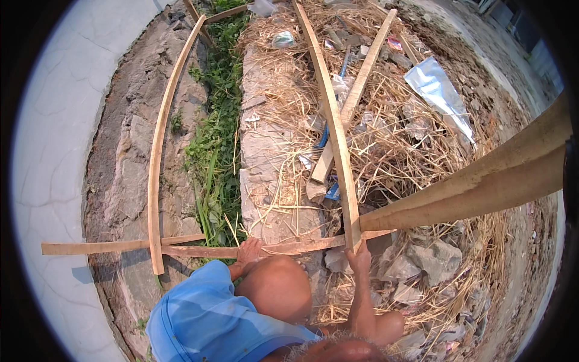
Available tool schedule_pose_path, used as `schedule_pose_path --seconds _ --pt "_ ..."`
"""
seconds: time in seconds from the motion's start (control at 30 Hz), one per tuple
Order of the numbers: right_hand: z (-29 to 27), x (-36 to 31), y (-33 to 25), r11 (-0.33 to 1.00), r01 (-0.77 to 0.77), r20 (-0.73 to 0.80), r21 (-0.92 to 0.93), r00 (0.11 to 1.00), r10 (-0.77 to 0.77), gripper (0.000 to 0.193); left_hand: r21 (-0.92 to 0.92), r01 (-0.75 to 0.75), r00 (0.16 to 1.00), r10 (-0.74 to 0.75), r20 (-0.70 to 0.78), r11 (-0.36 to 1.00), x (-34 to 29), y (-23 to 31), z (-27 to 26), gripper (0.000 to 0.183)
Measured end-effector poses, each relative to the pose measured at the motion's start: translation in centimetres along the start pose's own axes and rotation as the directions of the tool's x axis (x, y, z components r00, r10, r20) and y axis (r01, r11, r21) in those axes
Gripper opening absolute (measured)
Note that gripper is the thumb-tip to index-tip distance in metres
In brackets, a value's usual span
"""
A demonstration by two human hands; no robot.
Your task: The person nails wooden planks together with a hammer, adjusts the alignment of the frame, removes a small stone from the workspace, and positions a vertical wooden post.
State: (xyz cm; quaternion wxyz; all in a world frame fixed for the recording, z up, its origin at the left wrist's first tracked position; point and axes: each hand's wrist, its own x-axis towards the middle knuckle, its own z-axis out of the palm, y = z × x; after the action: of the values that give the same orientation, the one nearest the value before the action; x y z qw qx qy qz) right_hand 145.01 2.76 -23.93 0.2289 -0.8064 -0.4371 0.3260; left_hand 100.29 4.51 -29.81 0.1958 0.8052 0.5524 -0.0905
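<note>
My left hand (247, 253) is closed over a reddish wooden crosspiece (301, 246) lying across the ground in front of my knees. At the right end of this crosspiece, my right hand (358, 256) grips the near end of a long pale batten (330, 111), which runs away from me. The batten's near end crosses the crosspiece just ahead of my fingers. Beside that crossing is the narrow-looking end of a large board (464, 184), which rises toward the right edge. Whether nails join them I cannot tell. Another batten (161, 139) crosses the crosspiece's left end.
A loose board (359, 90) lies under the long batten. Another strip (96, 247) reaches left onto the pale concrete (60, 139). Green weeds (211, 157) fill a gap beside a low wall top (259, 181). Straw (398, 157), broken stones (434, 259) and a silvery sheet (439, 93) lie right.
</note>
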Motion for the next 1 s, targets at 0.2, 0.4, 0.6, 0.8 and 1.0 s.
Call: schedule_pose_path --seconds 0.2,0.4,0.6,0.8,1.0 --pt "0.5 0.8 1.4 0.959 0.006 0.084 0.284 0.996 -0.031 0.064 -0.016 0.018 1.000 -0.018 -0.016 1.000 0.1 -0.2 0.0 0.076" --pt "0.2 1.5 1.8 0.922 -0.064 0.151 0.382 0.988 0.006 0.059 -0.100 0.039 0.999 -0.035 0.041 0.994 0.9 1.6 -3.0 0.081" --pt "-0.5 -0.5 -3.6 0.933 -0.046 0.121 0.358 0.993 0.002 0.058 -0.102 0.035 0.999 -0.035 0.000 0.994 0.4 1.4 -3.4 0.076" --pt "1.9 -0.7 -2.3 0.919 -0.074 0.108 0.387 0.994 0.034 0.059 -0.109 0.027 1.000 -0.027 -0.001 0.994 0.9 1.0 -3.8 0.072" --pt "3.7 -1.3 -2.3 0.894 -0.015 0.107 0.447 0.994 -0.037 0.058 -0.104 0.020 1.000 -0.019 0.011 0.994 0.8 0.7 -4.0 0.072"
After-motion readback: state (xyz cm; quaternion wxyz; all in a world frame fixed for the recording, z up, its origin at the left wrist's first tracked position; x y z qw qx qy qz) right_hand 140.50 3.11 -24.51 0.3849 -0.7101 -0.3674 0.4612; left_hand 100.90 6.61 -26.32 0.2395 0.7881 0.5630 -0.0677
